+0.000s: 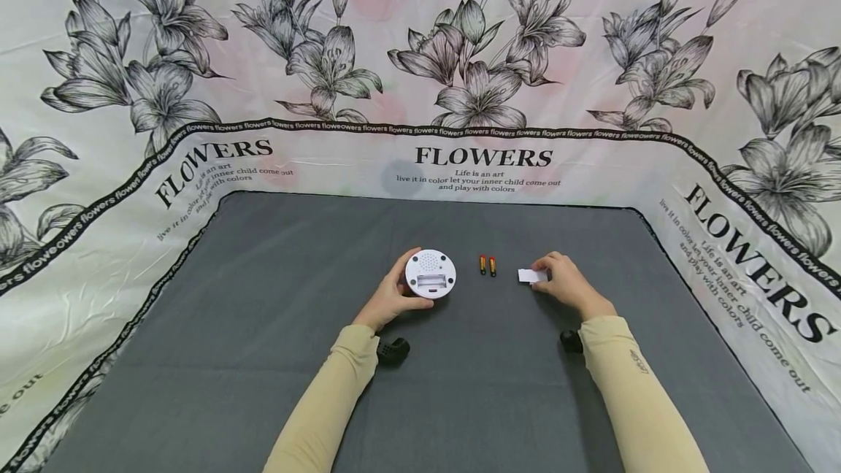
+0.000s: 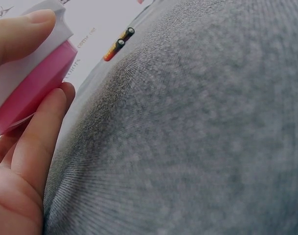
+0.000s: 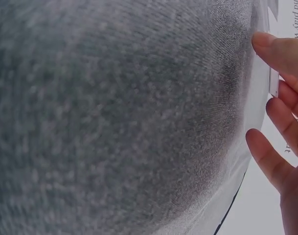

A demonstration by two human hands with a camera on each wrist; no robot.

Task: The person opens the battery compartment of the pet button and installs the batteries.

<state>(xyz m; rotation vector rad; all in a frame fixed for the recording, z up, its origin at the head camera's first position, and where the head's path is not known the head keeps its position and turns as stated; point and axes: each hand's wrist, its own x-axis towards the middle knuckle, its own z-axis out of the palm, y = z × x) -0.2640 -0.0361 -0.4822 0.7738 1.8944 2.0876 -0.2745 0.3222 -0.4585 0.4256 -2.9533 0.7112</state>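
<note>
My left hand grips a round white device by its edge, thumb on the near side. Its underside faces up, with speaker holes, small dark feet and an uncovered battery compartment. The left wrist view shows a pink band around its side. Between my hands two orange-and-black batteries lie side by side on the cloth. To their right, my right hand pinches a small flat white cover between thumb and fingers. Only a thin edge of that cover shows in the right wrist view.
A dark grey cloth spreads under everything. Its white border carries printed lettering, and a flower-patterned sheet rises at the back. Dark wrist-worn devices sit below both sleeves.
</note>
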